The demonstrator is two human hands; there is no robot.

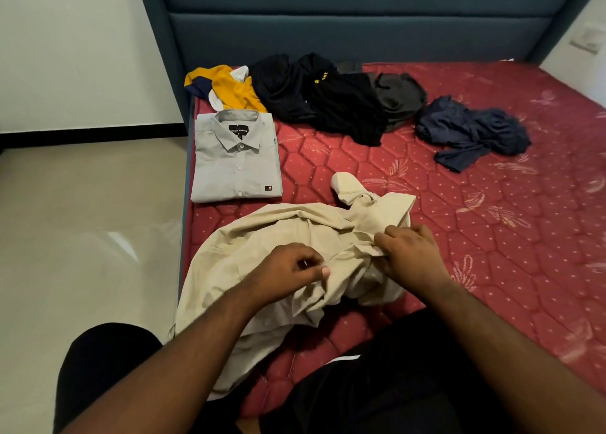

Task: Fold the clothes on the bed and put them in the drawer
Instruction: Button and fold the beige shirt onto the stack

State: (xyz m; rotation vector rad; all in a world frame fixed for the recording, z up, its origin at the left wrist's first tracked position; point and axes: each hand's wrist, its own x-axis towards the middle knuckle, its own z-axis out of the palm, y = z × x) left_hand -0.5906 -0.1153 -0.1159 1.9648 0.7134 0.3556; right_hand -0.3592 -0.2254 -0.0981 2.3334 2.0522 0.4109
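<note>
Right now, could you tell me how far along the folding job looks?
Early on. One grey shirt lies folded near the mattress edge. The beige shirt is in hand, still crumpled: the left hand pinches its fabric and the right hand grips a bunch of it. Left unfolded: the yellow top, the black pile and the navy garment. No drawer is in view, so nothing looks put away.

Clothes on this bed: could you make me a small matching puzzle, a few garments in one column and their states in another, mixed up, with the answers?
Things:
1. grey shirt
2. beige shirt
3. navy garment
4. yellow garment

States:
A. gripped by both hands
B. crumpled alone at the right of the mattress
C. neatly folded, buttoned
D. bunched by the headboard, behind the folded shirt

Pairs: 1-C, 2-A, 3-B, 4-D
</note>
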